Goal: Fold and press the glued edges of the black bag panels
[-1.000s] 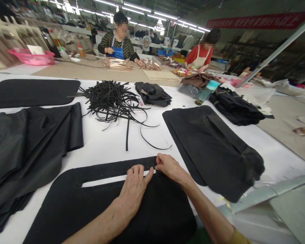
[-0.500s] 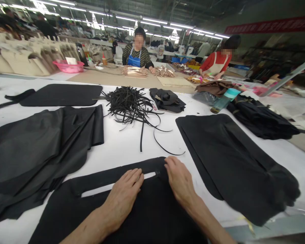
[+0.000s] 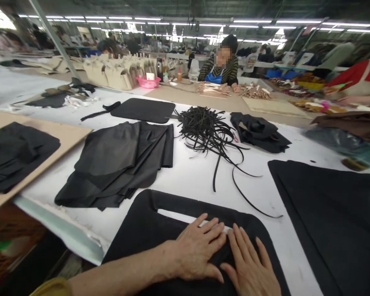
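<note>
The only camera rides on my head and faces forward and down across the white surface (image 3: 188, 176). On the near side of the heap of black strips (image 3: 206, 125), my left hand (image 3: 197, 250) and right hand (image 3: 253, 267) lie close at the bottom edge. Beyond the heap, a seated person (image 3: 222, 70) shows far off.
</note>
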{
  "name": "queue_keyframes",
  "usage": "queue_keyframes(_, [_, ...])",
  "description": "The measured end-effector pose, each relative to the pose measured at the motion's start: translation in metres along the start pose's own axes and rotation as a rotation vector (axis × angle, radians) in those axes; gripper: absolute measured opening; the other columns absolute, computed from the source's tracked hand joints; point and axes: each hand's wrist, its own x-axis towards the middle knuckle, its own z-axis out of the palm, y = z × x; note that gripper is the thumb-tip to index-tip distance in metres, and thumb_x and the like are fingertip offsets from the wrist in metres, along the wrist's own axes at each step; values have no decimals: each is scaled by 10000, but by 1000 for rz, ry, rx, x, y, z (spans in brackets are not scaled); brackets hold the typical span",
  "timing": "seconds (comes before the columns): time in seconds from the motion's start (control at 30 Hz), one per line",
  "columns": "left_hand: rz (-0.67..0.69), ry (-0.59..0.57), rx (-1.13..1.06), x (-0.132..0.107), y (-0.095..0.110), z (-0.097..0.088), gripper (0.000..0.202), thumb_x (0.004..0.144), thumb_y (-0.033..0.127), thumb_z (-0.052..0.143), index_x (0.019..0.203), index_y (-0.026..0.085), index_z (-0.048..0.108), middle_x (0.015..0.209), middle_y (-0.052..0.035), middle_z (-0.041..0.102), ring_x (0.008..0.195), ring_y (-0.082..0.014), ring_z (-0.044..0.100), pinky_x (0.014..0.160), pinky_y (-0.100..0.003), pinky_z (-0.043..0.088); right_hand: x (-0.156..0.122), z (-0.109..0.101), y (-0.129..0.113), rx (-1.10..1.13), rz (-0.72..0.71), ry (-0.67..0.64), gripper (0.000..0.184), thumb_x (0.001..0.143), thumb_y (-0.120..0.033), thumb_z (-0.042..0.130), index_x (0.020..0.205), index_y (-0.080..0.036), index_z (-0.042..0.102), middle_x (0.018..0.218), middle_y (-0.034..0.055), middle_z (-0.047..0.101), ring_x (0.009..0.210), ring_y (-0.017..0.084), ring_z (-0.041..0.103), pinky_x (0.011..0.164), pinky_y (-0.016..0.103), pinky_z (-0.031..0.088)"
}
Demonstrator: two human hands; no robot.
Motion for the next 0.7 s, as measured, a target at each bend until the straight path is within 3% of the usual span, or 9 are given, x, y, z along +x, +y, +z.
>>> queue_keyframes(0.17, [66,27,2,9,4,2,738,889,575,313,1388,43,201,1451,-155,289,1363,-251,181,1136,-421,78,-9,-1,11,-15,-94,-29,688,871,-326,365,1447,-66,93,1270,155,524,1133,289,499,959,459,263])
queue_keyframes(0.27, [46,9,16,-2,-3,-2,726,888,572,325,1385,54,214,1454,-149,285,1368,-228,169,1137,-405,87,-12,5,14,-15,-107,-41,695,883,-381,366,1447,-71,102,1288,149,510,1147,289,487,964,454,262])
queue_keyframes(0.43, [-145,-41,107,-54,-31,-11,754,841,611,407,1391,126,234,1466,-121,267,1369,-202,169,1136,-400,116,-10,6,14,-12,-98,-20,652,924,-415,283,1447,-70,101,1281,160,513,1133,286,500,957,459,259])
queue_keyframes(0.57, [-317,-59,222,-99,-49,-16,789,808,536,550,1410,172,192,1480,-114,222,1366,-211,182,1125,-403,176,-8,3,11,5,-69,-36,641,936,-445,270,1449,-94,113,1309,140,490,1145,286,492,967,463,256])
queue_keyframes(0.7, [-369,-72,233,-117,-53,-22,795,825,484,558,1423,204,115,1482,-100,216,1364,-213,188,1125,-421,181,-9,1,9,18,-29,-53,642,938,-465,270,1454,-125,99,1324,128,476,1143,304,494,975,509,239])
